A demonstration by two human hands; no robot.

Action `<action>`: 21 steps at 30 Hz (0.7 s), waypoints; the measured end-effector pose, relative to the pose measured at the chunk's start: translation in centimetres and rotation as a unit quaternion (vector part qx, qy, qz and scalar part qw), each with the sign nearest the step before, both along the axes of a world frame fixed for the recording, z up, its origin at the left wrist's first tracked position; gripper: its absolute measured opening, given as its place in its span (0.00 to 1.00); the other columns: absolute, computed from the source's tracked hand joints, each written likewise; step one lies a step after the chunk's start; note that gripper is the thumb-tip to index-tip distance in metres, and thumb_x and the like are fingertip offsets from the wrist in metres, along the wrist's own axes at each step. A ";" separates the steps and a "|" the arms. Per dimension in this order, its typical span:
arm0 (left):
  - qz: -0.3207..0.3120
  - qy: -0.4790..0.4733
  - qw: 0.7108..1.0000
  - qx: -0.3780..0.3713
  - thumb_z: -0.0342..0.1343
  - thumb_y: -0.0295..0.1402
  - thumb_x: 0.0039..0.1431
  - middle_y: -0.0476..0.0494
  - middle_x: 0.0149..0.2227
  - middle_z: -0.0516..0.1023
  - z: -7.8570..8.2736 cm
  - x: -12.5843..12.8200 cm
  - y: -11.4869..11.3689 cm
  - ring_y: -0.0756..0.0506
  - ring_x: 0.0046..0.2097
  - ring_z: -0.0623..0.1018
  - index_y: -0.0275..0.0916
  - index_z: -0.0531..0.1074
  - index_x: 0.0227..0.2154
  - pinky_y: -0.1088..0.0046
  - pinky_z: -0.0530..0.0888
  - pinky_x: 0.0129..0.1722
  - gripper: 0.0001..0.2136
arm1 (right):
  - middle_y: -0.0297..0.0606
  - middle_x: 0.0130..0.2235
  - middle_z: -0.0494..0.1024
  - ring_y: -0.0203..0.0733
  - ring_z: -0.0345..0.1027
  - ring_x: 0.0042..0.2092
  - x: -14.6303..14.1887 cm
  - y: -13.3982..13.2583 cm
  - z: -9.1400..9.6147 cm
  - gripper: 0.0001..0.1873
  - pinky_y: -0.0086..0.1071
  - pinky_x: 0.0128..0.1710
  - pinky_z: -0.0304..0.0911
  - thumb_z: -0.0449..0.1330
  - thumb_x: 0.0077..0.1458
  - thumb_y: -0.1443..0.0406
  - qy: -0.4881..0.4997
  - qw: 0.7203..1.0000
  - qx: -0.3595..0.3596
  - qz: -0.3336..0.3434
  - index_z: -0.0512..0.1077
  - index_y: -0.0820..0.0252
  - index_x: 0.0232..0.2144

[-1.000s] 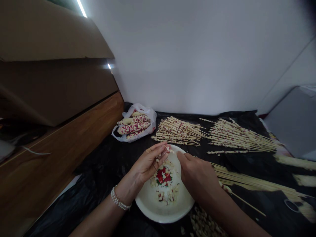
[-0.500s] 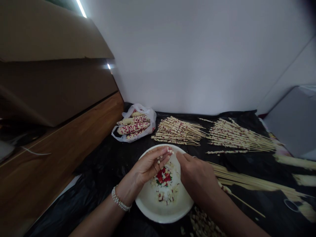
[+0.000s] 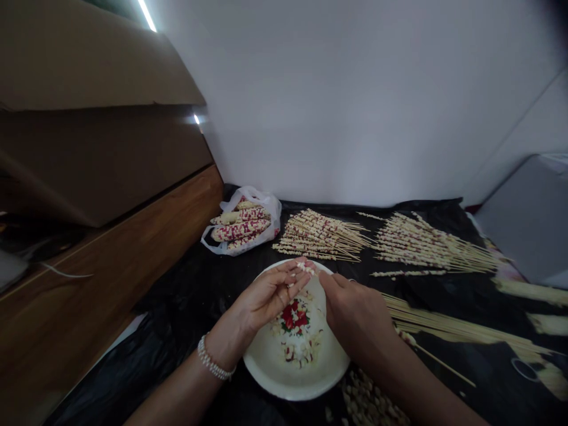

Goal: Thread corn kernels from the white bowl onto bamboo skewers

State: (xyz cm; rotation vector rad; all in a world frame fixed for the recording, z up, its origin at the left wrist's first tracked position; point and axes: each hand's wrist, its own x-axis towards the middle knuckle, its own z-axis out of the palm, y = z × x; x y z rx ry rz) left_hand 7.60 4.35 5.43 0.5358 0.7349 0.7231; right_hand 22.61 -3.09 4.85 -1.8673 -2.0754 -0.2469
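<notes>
My left hand [image 3: 266,296] hovers over a white bowl [image 3: 270,367] with a red flower print, its fingers pinched on a few pale corn kernels [image 3: 304,267]. My right hand [image 3: 355,313] is curled beside it, fingers closed on a thin bamboo skewer [image 3: 437,361] that runs out to the right. Loose kernels [image 3: 302,346] lie in the bowl's bottom. A bead bracelet [image 3: 213,364] circles my left wrist.
Two heaps of kernel-threaded skewers [image 3: 322,236] [image 3: 426,245] lie at the back on black plastic sheeting [image 3: 177,307]. A plastic bag of red-and-white corn cobs [image 3: 242,228] sits back left. Bare skewers [image 3: 465,328] spread at right. More kernels [image 3: 368,402] lie near the front. Wooden furniture [image 3: 89,284] stands left.
Both hands have shifted only slightly over the bowl, the left fingertips working kernels against the right hand's skewer end.
</notes>
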 end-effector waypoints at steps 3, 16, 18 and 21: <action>0.011 0.002 1.000 0.002 0.47 0.11 0.52 0.41 0.43 0.78 0.1 0.1 0.0 0.50 0.46 0.77 0.34 0.75 0.39 0.77 0.70 0.51 0.18 | 0.36 0.28 0.77 0.38 0.69 0.26 -0.1 0.0 0.1 0.12 0.32 0.23 0.41 0.51 0.52 0.73 0.008 1.000 -0.020 0.000 0.72 0.58 0.35; 0.012 0.005 0.999 0.044 0.53 0.19 0.57 0.33 0.49 0.76 -0.4 -0.2 0.0 0.43 0.52 0.75 0.30 0.70 0.48 0.70 0.71 0.53 0.15 | 0.36 0.28 0.76 0.41 0.69 0.26 -0.2 0.0 0.3 0.11 0.32 0.22 0.39 0.51 0.50 0.74 0.007 0.999 -0.044 0.003 0.70 0.58 0.32; 0.007 -0.001 0.998 0.056 0.54 0.19 0.57 0.33 0.50 0.75 -0.4 -0.2 -0.1 0.42 0.53 0.74 0.30 0.70 0.48 0.70 0.71 0.53 0.15 | 0.36 0.29 0.76 0.41 0.69 0.25 -0.2 0.0 0.3 0.12 0.32 0.22 0.38 0.51 0.50 0.74 0.005 0.999 -0.054 0.001 0.71 0.58 0.33; 0.011 0.004 0.998 0.068 0.54 0.20 0.57 0.33 0.50 0.75 -0.5 -0.2 -0.1 0.42 0.53 0.74 0.31 0.71 0.47 0.69 0.70 0.53 0.15 | 0.37 0.29 0.77 0.41 0.70 0.26 -0.1 -0.1 0.3 0.12 0.32 0.22 0.38 0.50 0.51 0.74 0.000 0.998 -0.065 0.001 0.71 0.59 0.34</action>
